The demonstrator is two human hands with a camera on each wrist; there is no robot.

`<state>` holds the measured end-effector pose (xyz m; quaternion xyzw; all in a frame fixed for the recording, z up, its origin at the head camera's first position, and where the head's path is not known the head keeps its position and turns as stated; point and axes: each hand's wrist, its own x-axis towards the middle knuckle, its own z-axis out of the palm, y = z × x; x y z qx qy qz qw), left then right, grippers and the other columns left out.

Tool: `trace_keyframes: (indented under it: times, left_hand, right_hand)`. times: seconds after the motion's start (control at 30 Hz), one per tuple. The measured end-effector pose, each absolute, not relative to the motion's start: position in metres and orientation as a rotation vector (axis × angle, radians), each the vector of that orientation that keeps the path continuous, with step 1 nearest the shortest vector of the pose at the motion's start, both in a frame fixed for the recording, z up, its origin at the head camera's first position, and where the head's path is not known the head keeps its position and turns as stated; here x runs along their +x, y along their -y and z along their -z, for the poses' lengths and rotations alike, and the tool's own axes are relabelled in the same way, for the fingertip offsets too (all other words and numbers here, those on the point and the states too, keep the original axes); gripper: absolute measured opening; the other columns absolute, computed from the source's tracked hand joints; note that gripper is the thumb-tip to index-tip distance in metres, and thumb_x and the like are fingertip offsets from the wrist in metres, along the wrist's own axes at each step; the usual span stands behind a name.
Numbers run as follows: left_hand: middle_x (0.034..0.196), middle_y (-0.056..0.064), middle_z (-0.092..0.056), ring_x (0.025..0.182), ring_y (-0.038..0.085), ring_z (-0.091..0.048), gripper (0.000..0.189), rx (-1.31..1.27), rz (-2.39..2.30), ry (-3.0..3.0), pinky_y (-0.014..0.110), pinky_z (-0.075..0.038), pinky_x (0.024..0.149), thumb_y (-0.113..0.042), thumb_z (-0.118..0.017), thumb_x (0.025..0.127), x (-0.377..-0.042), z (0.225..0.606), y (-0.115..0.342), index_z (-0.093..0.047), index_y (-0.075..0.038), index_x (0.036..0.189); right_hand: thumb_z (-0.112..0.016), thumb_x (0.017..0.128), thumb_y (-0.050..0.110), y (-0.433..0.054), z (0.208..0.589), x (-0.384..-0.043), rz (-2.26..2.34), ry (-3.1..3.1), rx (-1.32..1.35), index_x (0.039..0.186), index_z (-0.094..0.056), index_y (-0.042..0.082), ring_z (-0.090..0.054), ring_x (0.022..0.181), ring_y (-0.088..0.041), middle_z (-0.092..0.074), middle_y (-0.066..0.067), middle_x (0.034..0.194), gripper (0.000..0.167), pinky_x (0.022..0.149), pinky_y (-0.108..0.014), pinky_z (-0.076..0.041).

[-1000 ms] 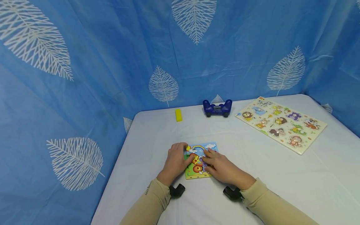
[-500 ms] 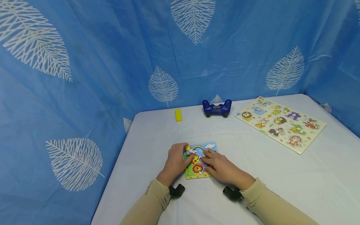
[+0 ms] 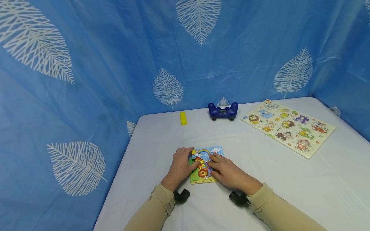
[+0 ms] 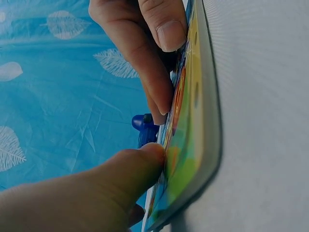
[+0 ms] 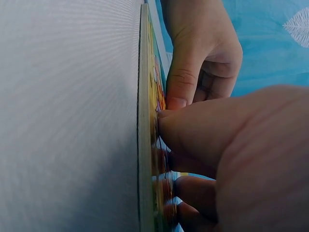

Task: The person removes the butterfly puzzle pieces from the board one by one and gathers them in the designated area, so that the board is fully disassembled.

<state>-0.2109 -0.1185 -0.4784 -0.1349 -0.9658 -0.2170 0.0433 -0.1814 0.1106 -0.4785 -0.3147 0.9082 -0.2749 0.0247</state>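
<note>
A small square picture puzzle board [image 3: 198, 178], with a rainbow, clouds and a red-and-yellow snail-like figure, lies flat on the white table. My left hand [image 3: 180, 165] holds its left side, fingers along the edge and top left corner, thumb on the printed face. Across the right half spreads my right hand [image 3: 228, 171], fingertips resting on the picture and covering part of it. In the left wrist view the left thumb [image 4: 152, 152] presses the board's face [image 4: 186, 140]. Seen from the right wrist, the right fingers touch the same face close to the left thumb.
At the back of the table [image 3: 156, 138] lie a yellow block [image 3: 183, 118] and a dark blue game controller [image 3: 223, 111]. A large animal peg-style puzzle board [image 3: 289, 128] lies to the right. Blue leaf-patterned curtain [image 3: 245, 64] surrounds the table.
</note>
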Motion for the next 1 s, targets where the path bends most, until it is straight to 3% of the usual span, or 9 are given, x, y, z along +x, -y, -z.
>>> trace_keyframes:
  times: [0.67, 1.0]
  left_hand:
    - [0.135, 0.009, -0.065, 0.134, 0.03, -0.051, 0.066, -0.411, 0.613, 2.932, 0.051, -0.041, 0.11, -0.043, -0.08, 0.09, -0.2107, 0.4781, 0.1183, -0.06, -0.008, 0.141]
    - [0.114, 0.005, -0.069, 0.126, 0.029, -0.056, 0.062, -0.398, 0.751, 2.821, 0.05, -0.043, 0.104, -0.039, -0.083, 0.087, -0.2095, 0.4774, 0.1193, -0.063, -0.007, 0.136]
  right_hand:
    - [-0.065, 0.101, 0.022, -0.1111, 0.4787, -0.18, 0.833, -2.819, -0.965, 0.142, -0.059, -0.001, -0.034, 0.15, -0.045, -0.042, -0.024, 0.158, 0.047, 0.116, -0.061, -0.034]
    - [-0.065, 0.101, 0.021, -0.1115, 0.4781, -0.1787, 0.831, -2.826, -0.972, 0.141, -0.06, -0.001, -0.035, 0.149, -0.046, -0.043, -0.025, 0.157, 0.046, 0.115, -0.062, -0.035]
